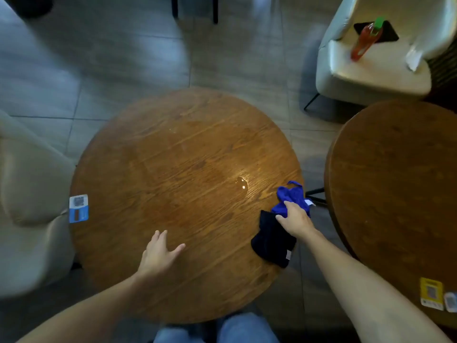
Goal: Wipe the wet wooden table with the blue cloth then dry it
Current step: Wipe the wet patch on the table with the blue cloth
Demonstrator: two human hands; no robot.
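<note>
— Where is the blue cloth (293, 198), and how does it lie?

— At the right edge of the round wooden table (173, 206). My right hand (295, 219) has its fingers closed on the near end of it. The cloth is bunched, its length running from my hand away toward the far side, a thin loop at the far tip and a small white tag hanging off the table's rim.

— And your other hand?

— My left hand (159, 253) is near the table's front edge, fingers spread and loose, holding nothing. Whether the palm touches the wood, I cannot tell.

— Anything else on the table?

— A dark cloth (272, 241) lies just this side of the blue one, touching it, partly under my right wrist, one corner past the right edge. A small puddle (241, 185) shines right of centre, near the blue cloth but apart from it. A blue and white sticker (78, 208) sits at the left edge.

— What is hard to make out?

— The sticker's print is blurred. My forearms cover part of the front edge.
</note>
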